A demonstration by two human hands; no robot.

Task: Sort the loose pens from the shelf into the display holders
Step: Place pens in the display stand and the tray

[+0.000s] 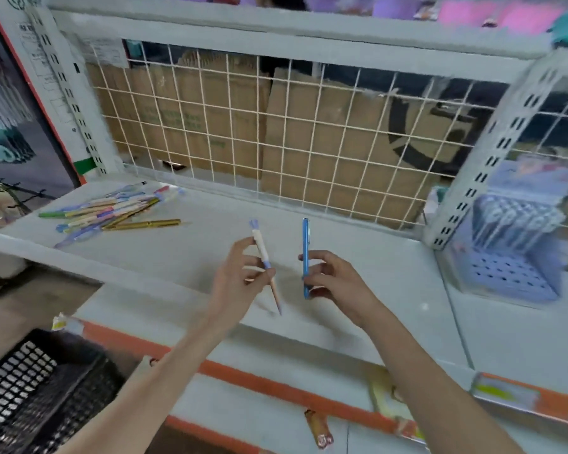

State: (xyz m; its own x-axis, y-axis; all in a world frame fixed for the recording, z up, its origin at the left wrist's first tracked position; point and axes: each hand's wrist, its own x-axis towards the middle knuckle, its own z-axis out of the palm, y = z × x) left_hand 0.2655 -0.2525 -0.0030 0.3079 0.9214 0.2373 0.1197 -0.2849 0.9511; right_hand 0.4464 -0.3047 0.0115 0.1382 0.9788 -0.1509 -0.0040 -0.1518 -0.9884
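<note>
Loose pens (pixel 112 209): heap at far-left of shelf (pixel 191 257), fanned, overlapping, mixed colours; one gold pen (pixel 143 224) at the heap's right edge. Two pens off the heap, held above mid-shelf. L hand (pixel 240 276) pinches white pen w/ blue ornament top (pixel 265 260), tilted, tip down toward shelf. R hand (pixel 328 276) grips blue pen (pixel 305 257), approx. upright, fingers wrapped at its lower half. Display holder (pixel 512 257): pale blue, perforated base, at right on adjacent shelf section beyond the slotted upright (pixel 492 158), partly stocked; blurred. Wire grid (pixel 276 136) behind shelf, cardboard (pixel 325 152) behind grid. Black basket (pixel 36 388) lower left.
</note>
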